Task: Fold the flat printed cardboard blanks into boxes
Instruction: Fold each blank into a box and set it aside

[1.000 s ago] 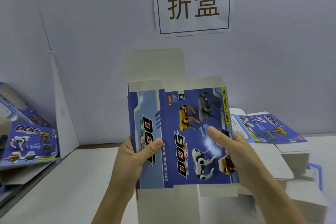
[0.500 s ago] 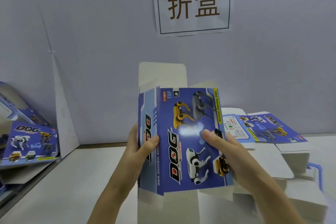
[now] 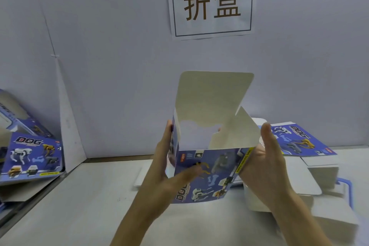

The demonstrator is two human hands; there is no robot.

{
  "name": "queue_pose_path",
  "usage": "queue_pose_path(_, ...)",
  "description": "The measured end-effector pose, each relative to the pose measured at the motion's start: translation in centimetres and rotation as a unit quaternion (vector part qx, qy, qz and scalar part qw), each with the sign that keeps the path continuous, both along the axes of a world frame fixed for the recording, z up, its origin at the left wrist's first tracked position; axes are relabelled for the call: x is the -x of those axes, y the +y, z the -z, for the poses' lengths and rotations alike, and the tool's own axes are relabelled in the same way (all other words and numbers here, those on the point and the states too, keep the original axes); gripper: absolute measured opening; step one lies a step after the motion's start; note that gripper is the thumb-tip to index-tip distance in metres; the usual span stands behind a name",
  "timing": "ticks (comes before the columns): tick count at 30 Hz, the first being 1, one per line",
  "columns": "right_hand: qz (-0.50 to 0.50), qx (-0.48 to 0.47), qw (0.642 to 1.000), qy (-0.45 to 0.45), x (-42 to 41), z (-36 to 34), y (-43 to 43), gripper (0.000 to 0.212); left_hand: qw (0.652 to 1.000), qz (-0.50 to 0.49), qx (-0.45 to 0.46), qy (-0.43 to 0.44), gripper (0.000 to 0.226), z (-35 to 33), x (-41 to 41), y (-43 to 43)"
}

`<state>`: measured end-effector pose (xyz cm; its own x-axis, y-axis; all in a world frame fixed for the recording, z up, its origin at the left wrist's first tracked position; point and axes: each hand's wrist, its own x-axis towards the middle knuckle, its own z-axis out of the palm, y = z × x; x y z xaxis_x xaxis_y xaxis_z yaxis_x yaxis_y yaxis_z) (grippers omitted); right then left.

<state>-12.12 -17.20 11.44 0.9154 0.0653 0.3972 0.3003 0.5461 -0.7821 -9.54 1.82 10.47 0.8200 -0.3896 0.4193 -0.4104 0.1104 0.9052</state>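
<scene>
If the left hand [image 3: 169, 168] and right hand [image 3: 261, 166], both gripping the open box [image 3: 207, 173] up above the tabletop [image 3: 79, 205], squeeze too hard, its thin sides could squash flat or crease.

Left hand [image 3: 165, 168]: bare, forearm uncovered down to the lower edge of view. Right hand [image 3: 261, 166]: bare, forearm likewise uncovered.
</scene>
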Motion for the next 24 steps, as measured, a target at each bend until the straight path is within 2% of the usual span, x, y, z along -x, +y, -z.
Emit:
queue_pose_path(2, 0.001, -0.053, 0.998, 0.02, -0.3, 0.6, -0.3, 0.116, 1.0, 0.01, 0.011, 0.025, 0.1, -0.7, 0.3, -0.9)
queue_pose_path(4, -0.034, -0.066, 0.996, 0.04, -0.3, 0.7, -0.3, 0.114, 0.992, 0.014, 0.084, 0.098, 0.094, -1.0, 0.4, -1.3)
queue_pose_path(6, -0.066, -0.066, 0.994, 0.048, -0.4, 0.6, -0.1, 0.107, 0.979, 0.045, 0.154, 0.128, 0.094, -0.9, 0.6, -1.0)
queue_pose_path(8, -0.026, -0.044, 0.997, 0.056, -0.6, 0.9, 0.0, 0.088, 0.979, 0.068, 0.15, 0.123, 0.062, -0.5, 0.8, -0.5)
queue_pose_path(9, 0.008, -0.029, 0.998, 0.06, -0.7, 1.2, 0.1, 0.067, 0.979, 0.075, 0.143, 0.12, 0.048, 0.0, 0.7, -0.3)
queue_pose_path(10, 0.034, -0.017, 0.998, 0.056, -0.7, 1.4, 0.3, 0.045, 0.981, 0.076, 0.136, 0.112, 0.042, -0.3, 0.8, -0.5)
queue_pose_path(11, 0.049, -0.012, 0.997, 0.05, -0.5, 1.5, 0.7, 0.032, 0.982, 0.07, 0.138, 0.107, 0.04, 0.1, 0.6, -0.6)
queue_pose_path(13, 0.061, -0.004, 0.997, 0.055, -0.8, 1.2, 1.0, 0.025, 0.982, 0.068, 0.141, 0.102, 0.041, -0.1, 0.6, -0.7)
queue_pose_path(15, 0.091, 0.021, 0.994, 0.057, -1.0, 0.3, 1.4, 0.033, 0.984, 0.069, 0.141, 0.087, 0.041, -0.2, 0.7, -0.9)
queue_pose_path(16, 0.097, 0.041, 0.993, 0.056, -1.4, -0.6, 1.7, 0.045, 0.984, 0.072, 0.143, 0.085, 0.04, -0.3, 0.9, -1.0)
queue_pose_path(18, 0.085, 0.081, 0.992, 0.048, -1.3, -1.4, 2.0, 0.107, 0.983, 0.071, 0.148, 0.08, 0.036, -0.6, 1.0, -1.0)
queue_pose_path(19, 0.084, 0.083, 0.991, 0.056, -1.5, -1.3, 2.0, 0.118, 0.983, 0.068, 0.151, 0.08, 0.034, -0.6, 0.9, -0.9)
queue_pose_path(20, 0.076, 0.077, 0.992, 0.059, -1.5, -0.8, 1.8, 0.108, 0.984, 0.063, 0.146, 0.087, 0.035, -0.6, 0.9, -0.6)
queue_pose_path(22, 0.051, 0.041, 0.995, 0.07, -0.9, 0.5, 1.1, 0.058, 0.986, 0.064, 0.116, 0.103, 0.046, -0.8, 0.8, 0.1)
queue_pose_path(24, 0.062, 0.036, 0.993, 0.092, -0.8, 1.5, 0.2, 0.039, 0.991, 0.065, 0.057, 0.098, 0.052, -0.6, 0.5, 0.5)
